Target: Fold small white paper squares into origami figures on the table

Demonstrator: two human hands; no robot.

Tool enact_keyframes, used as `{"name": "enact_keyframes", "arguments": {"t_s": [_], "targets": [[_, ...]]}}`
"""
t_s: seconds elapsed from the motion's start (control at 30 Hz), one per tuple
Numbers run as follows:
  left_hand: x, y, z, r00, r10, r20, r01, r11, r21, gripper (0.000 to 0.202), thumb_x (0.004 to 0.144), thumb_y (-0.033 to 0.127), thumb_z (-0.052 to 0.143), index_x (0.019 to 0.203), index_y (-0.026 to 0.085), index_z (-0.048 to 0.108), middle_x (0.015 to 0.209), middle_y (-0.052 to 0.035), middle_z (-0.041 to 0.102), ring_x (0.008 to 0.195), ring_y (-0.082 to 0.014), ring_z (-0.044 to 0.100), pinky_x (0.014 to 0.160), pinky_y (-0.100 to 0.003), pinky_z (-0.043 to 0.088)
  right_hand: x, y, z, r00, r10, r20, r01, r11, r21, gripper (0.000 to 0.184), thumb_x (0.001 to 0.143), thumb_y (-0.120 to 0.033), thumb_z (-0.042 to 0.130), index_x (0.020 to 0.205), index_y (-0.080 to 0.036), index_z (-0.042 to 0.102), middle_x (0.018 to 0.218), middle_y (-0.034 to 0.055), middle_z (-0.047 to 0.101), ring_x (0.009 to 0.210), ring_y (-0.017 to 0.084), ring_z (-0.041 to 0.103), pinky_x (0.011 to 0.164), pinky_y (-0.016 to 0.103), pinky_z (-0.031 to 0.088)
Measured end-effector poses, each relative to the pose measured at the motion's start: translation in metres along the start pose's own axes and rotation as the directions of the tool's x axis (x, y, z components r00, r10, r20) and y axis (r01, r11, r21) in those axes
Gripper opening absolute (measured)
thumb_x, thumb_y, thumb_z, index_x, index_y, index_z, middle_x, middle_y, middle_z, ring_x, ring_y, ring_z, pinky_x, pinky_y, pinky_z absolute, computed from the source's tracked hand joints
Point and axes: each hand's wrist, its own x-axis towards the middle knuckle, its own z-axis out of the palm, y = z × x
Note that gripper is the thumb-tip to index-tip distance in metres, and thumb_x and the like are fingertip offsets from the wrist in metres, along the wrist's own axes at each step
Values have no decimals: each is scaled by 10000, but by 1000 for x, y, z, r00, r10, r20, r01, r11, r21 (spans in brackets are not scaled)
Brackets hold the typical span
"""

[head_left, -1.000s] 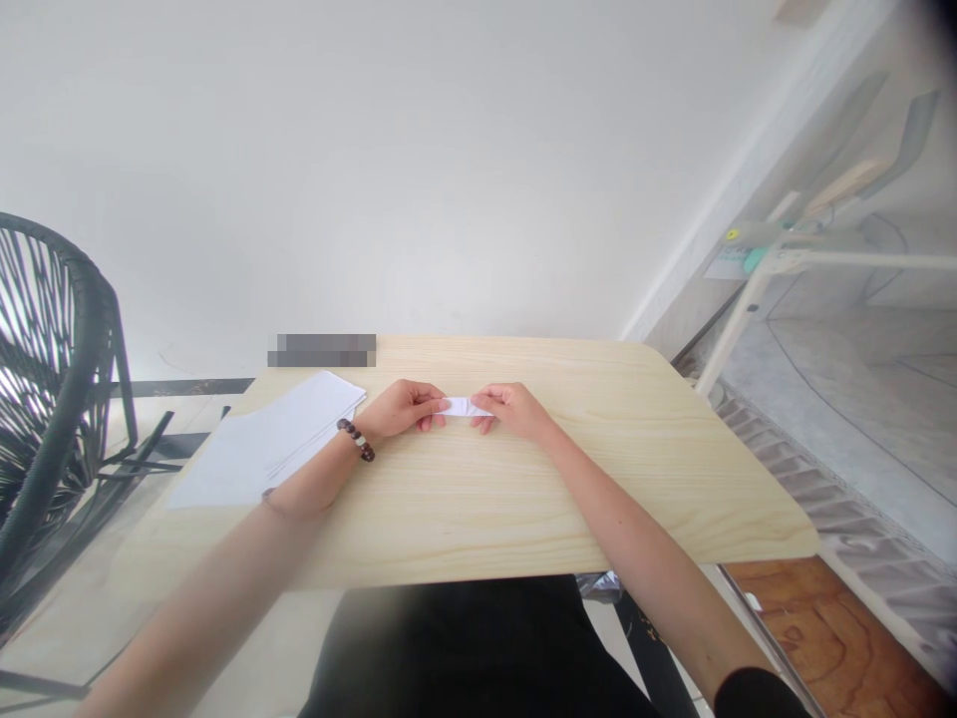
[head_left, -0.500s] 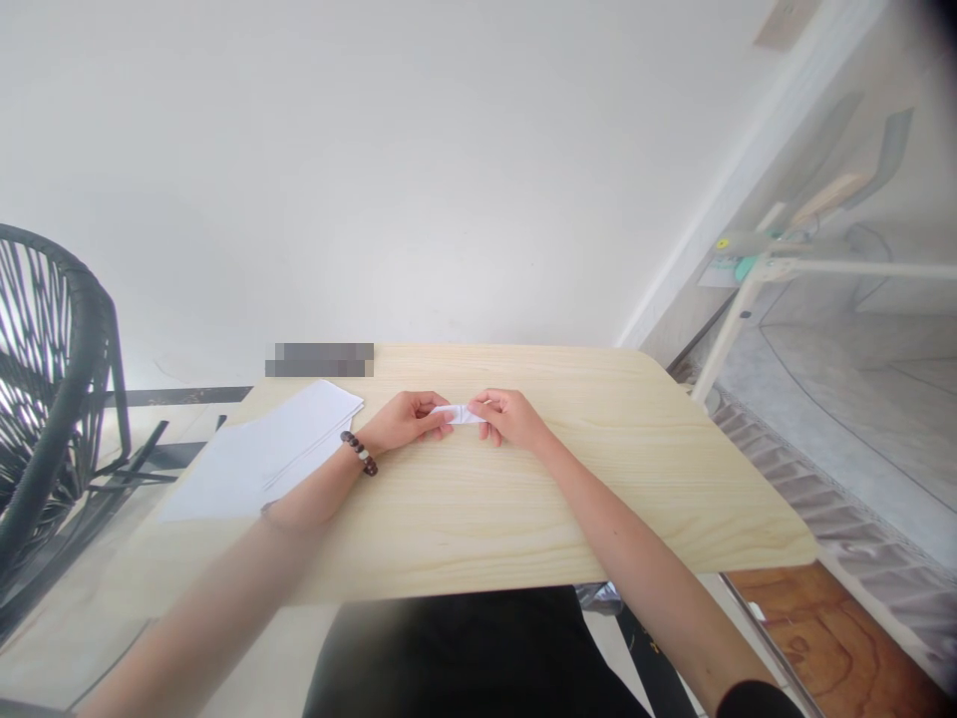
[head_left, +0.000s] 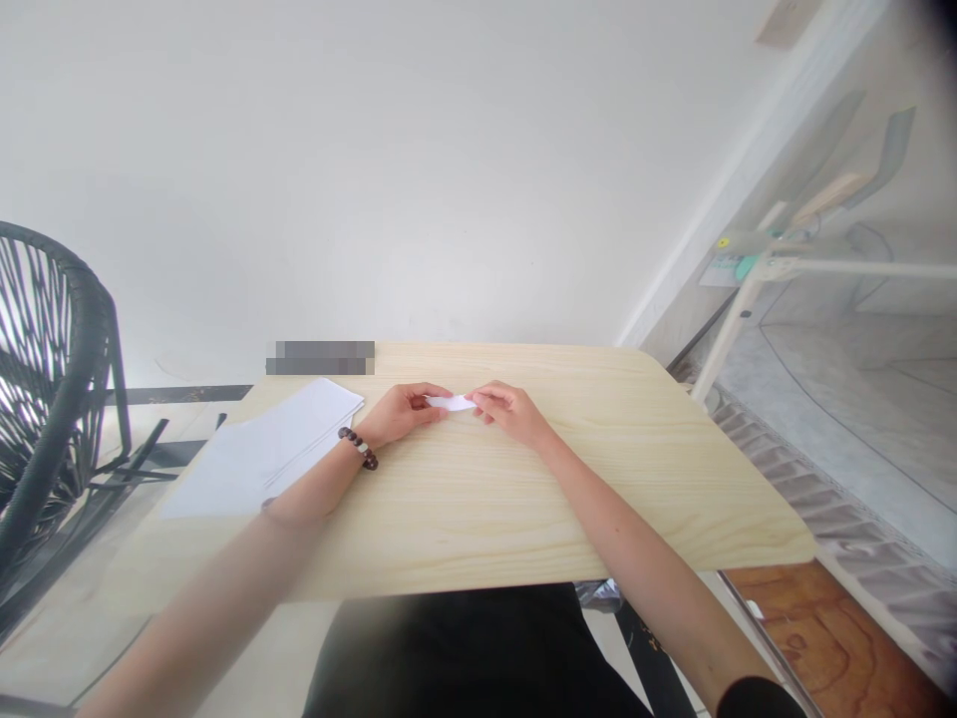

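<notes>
A small folded piece of white paper is held between both hands just above the pale wooden table. My left hand, with a dark bead bracelet on its wrist, pinches the paper's left end. My right hand pinches its right end with the fingers curled. The two hands nearly touch, near the middle of the table's far half.
A stack of white paper sheets lies on the table's left side, reaching its left edge. A black wire chair stands to the left of the table. A white wall rises behind. A white frame leg stands to the right.
The hands have shifted slightly away from me and come closer together, and the folded paper between them looks shorter and flatter than a second ago.
</notes>
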Motion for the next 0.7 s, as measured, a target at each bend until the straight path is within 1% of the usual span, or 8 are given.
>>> {"name": "enact_keyframes", "arguments": {"t_s": [0.07, 0.17, 0.23, 0.3, 0.4, 0.5, 0.6, 0.7], "targets": [[0, 0, 1, 1000, 3, -18, -3, 1000, 6, 434, 630, 404, 573, 978, 148, 540, 770, -29, 594, 619, -108, 512, 537, -213, 391, 0, 4, 1, 1000, 7, -18, -7, 1000, -9, 318, 724, -367, 473, 953, -165, 561, 797, 43, 557, 622, 93, 543, 522, 203, 447], [1, 1, 1, 999, 25, -35, -24, 999, 46, 431, 634, 399, 566, 985, 151, 533, 863, -43, 588, 672, -122, 525, 582, -228, 413, 1, 9, 2, 998, 19, -52, -20, 1000, -19, 418, 698, -342, 513, 1079, -177, 468, 734, 16, 555, 560, 82, 525, 497, 200, 439], [0, 2, 1, 998, 50, -35, -47, 994, 96, 404, 649, 397, 550, 970, 152, 543, 900, -47, 586, 713, -136, 531, 617, -237, 419, 2, 10, 2, 998, 8, -63, -13, 997, -76, 383, 698, -341, 513, 1042, -173, 497, 711, 12, 565, 535, 77, 512, 502, 202, 431], [-1, 3, 1, 997, 71, -38, -64, 985, 157, 367, 667, 400, 528, 938, 155, 562, 882, -39, 595, 714, -140, 533, 623, -237, 417, 1, 8, 2, 998, -17, -64, 7, 988, -155, 304, 701, -347, 510, 944, -170, 558, 718, 17, 584, 536, 77, 506, 522, 204, 423], [-2, 3, 2, 996, 75, -40, -64, 972, 225, 343, 688, 413, 497, 906, 162, 577, 827, -26, 609, 671, -136, 537, 590, -230, 412, 0, 1, 4, 996, -81, -44, 68, 970, -232, 238, 694, -336, 522, 854, -176, 596, 786, 19, 607, 609, 92, 523, 556, 199, 413], [-3, 3, 4, 996, 85, -27, -76, 965, 251, 339, 697, 424, 481, 896, 168, 582, 825, -24, 614, 709, -149, 547, 617, -235, 417, 0, -4, 8, 992, -124, -16, 115, 953, -281, 203, 700, -321, 518, 811, -179, 612, 758, 11, 616, 638, 99, 525, 554, 190, 392], [-4, 7, 8, 992, 129, -10, -121, 954, 275, 324, 703, 418, 483, 898, 177, 576, 848, -21, 613, 762, -153, 546, 668, -236, 414, -1, -4, 10, 993, -117, -10, 107, 940, -323, 208, 701, -333, 520, 794, -175, 618, 712, 7, 615, 581, 89, 506, 528, 190, 370], [-5, 11, 12, 983, 185, -23, -168, 934, 316, 315, 718, 410, 469, 922, 185, 557, 860, -14, 609, 756, -140, 544, 661, -224, 411, -2, -3, 10, 996, -88, -16, 78, 944, -321, 223, 705, -350, 514, 808, -176, 606, 683, 3, 608, 555, 86, 501, 522, 192, 364]]}}
